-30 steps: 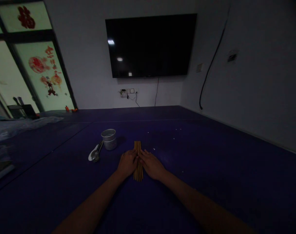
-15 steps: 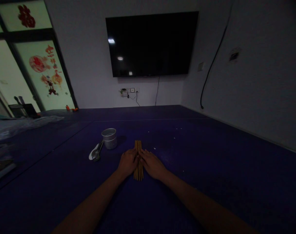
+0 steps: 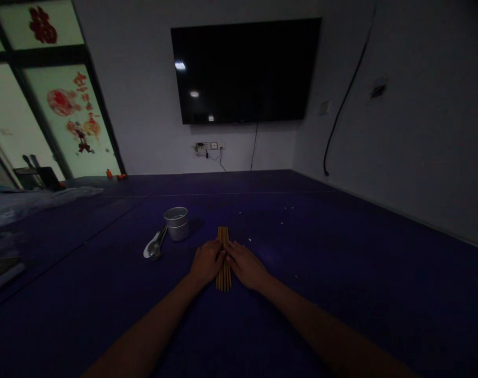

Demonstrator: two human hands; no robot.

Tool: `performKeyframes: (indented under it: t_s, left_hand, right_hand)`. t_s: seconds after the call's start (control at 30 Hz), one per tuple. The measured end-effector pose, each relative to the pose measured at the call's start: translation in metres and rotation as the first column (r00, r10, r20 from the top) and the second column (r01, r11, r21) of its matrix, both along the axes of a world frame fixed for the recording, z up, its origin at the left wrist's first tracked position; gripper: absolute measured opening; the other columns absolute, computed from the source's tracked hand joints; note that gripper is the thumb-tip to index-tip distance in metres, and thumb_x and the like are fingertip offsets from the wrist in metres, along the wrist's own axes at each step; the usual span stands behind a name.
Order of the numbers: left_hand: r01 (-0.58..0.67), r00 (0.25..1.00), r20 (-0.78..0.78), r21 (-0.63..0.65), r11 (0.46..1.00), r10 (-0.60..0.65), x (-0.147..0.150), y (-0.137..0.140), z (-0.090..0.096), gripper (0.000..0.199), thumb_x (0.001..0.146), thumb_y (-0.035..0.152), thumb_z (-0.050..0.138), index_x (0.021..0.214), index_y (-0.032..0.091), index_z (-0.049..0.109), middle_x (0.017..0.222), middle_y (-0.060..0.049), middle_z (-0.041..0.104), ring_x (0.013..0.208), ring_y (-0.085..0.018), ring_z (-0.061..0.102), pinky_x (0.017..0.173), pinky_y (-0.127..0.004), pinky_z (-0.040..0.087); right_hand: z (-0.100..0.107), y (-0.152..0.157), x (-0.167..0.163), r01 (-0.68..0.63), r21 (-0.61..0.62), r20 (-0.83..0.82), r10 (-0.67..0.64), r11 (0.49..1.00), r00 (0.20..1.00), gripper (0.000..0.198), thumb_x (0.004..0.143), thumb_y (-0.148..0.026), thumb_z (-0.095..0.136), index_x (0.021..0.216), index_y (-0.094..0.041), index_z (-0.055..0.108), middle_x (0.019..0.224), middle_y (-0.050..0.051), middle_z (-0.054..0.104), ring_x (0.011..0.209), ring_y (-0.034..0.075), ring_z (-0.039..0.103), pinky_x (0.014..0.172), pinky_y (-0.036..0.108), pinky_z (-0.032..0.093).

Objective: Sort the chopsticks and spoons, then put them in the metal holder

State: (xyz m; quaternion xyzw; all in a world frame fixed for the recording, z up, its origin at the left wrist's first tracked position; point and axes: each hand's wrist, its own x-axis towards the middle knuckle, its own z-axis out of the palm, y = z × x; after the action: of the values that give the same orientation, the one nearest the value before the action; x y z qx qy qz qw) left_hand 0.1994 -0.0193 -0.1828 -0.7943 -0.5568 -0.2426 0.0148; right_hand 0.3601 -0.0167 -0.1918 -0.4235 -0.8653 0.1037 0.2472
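Note:
Several wooden chopsticks lie side by side in a bundle on the dark blue surface, pointing away from me. My left hand grips them from the left, and my right hand from the right. Both sets of fingers press on the middle of the bundle and cover part of it. The ends of the sticks show beyond and below my hands. To the left stands an upright metal cup. Beside it are a white spoon and metal spoons, partly overlapping.
The blue surface runs back to the wall, with small white scraps scattered right of centre. Clear plastic wrap and a dark box lie at the far left. A television hangs on the wall; a black cable dangles at right.

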Motion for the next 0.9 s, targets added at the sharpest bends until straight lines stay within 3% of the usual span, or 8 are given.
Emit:
performKeyframes:
  t_s: [0.9]
  left_hand:
    - [0.097, 0.993, 0.053, 0.134, 0.986, -0.105, -0.004, 0.010, -0.012, 0.033, 0.088, 0.028, 0.039, 0.112, 0.016, 0.058, 0.118, -0.013, 0.061, 0.110, -0.022, 0.056, 0.097, -0.040, 0.043]
  right_hand:
    - [-0.001, -0.002, 0.000, 0.019, 0.035, 0.011, -0.020, 0.999, 1.000, 0.048, 0.094, -0.032, 0.029, 0.137, -0.014, 0.041, 0.139, 0.013, 0.043, 0.131, 0.025, 0.034, 0.107, 0.045, 0.028]
